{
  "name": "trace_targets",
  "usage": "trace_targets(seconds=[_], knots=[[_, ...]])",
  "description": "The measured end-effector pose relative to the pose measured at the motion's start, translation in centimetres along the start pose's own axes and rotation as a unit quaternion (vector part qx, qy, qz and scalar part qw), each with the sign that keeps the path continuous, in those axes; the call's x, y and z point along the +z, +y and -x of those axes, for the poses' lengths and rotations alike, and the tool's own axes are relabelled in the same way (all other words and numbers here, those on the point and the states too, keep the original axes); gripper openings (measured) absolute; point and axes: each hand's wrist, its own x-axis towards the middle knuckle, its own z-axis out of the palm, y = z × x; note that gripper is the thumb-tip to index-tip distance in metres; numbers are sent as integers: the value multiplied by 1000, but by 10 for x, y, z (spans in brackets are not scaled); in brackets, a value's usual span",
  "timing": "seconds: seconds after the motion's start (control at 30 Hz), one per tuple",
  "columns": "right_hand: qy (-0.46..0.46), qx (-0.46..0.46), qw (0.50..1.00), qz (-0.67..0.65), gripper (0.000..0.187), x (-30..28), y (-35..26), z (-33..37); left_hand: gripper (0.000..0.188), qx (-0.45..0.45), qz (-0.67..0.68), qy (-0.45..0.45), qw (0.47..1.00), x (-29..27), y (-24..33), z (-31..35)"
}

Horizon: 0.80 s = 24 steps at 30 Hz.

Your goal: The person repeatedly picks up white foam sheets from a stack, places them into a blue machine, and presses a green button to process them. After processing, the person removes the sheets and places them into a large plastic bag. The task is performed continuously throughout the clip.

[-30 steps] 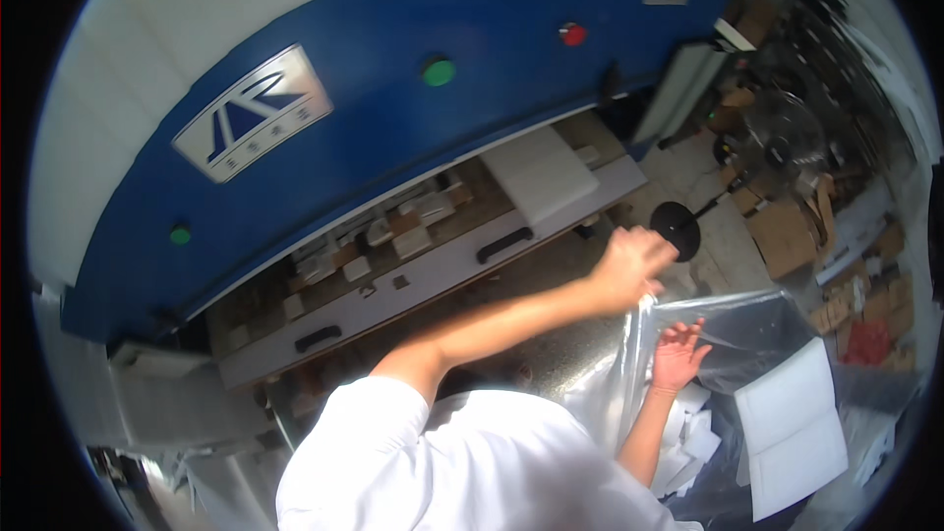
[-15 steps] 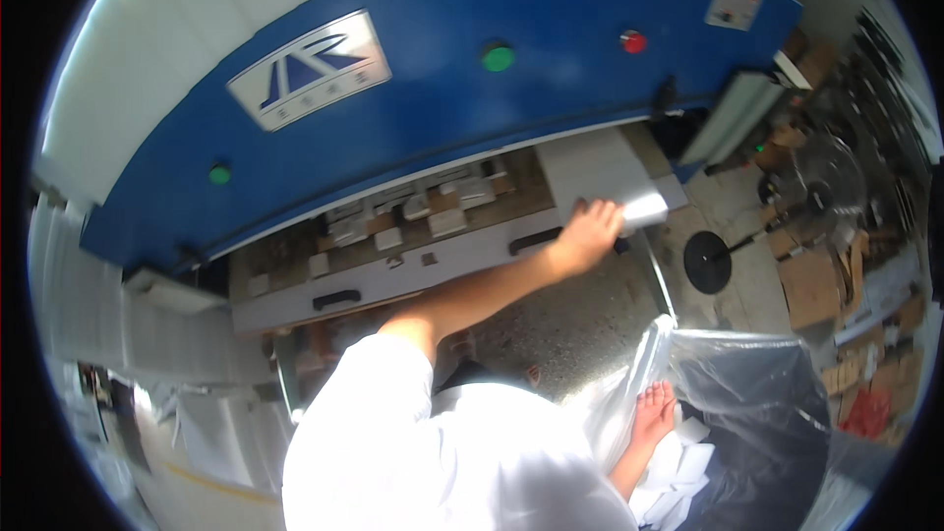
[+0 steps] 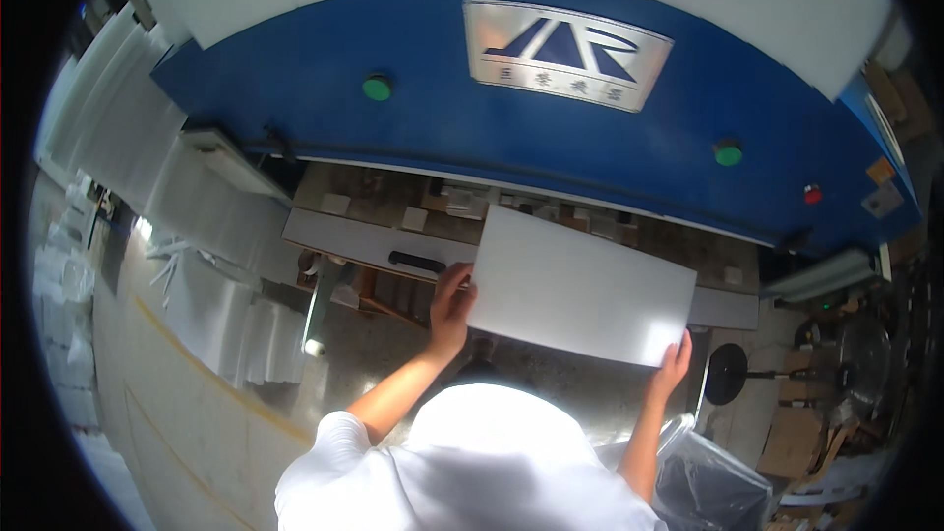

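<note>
A flat white foam sheet point(image 3: 580, 285) is held up in front of the blue pressing machine point(image 3: 295, 103). My left hand point(image 3: 452, 310) is closed on the sheet's left edge, its thumb and fingers partly behind it. At the near right corner, my right hand point(image 3: 675, 362) grips the same sheet. Behind the sheet lies the machine's bed point(image 3: 369, 238), with small white blocks and brown pieces on it. The sheet hides part of the bed. A black handle point(image 3: 417, 263) sits on the bed's front edge, left of my left hand.
A bin lined with clear plastic point(image 3: 713, 487) stands by my right forearm. Green buttons point(image 3: 377, 88) and a red button point(image 3: 811, 195) are on the machine's front. To the right are a fan point(image 3: 865, 364) and cardboard point(image 3: 790, 441). White foam stacks point(image 3: 231, 320) stand at the left.
The white sheet has come off the right part of the bed and is now raised in both hands. My right hand has left the plastic-lined bin. The view has swung left.
</note>
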Motion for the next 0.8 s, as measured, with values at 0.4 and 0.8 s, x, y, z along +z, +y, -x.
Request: trace_targets(seconds=[0.4,0.8], knots=[[-207,-155,936,238,64,232,21,-140,32,49,-334,-5,941,-56,-179,-245],[-216,-139,873,415,32,227,68,-184,28,64,-443,-103,888,-43,-202,-269]])
